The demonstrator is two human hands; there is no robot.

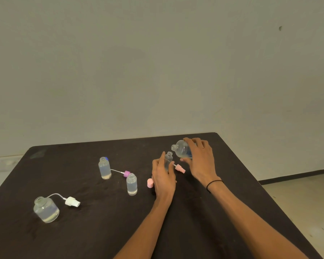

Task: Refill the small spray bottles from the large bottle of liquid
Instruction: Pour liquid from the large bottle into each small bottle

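My right hand (201, 161) holds the large clear bottle (181, 149) tilted to the left, its open mouth just above and right of a small clear spray bottle (168, 160). My left hand (163, 177) grips that small bottle upright on the dark table (101, 230). Two more small open bottles holding liquid stand to the left, one at mid-table (131, 184) and one farther back (104, 168). A wider open bottle (46, 210) with liquid stands at the near left.
A pink spray head (180, 168) lies between my hands and a pink cap (150, 183) beside my left hand. A purple spray head (126, 173) with tube lies between the two small bottles. A white spray head (72, 201) lies by the wide bottle.
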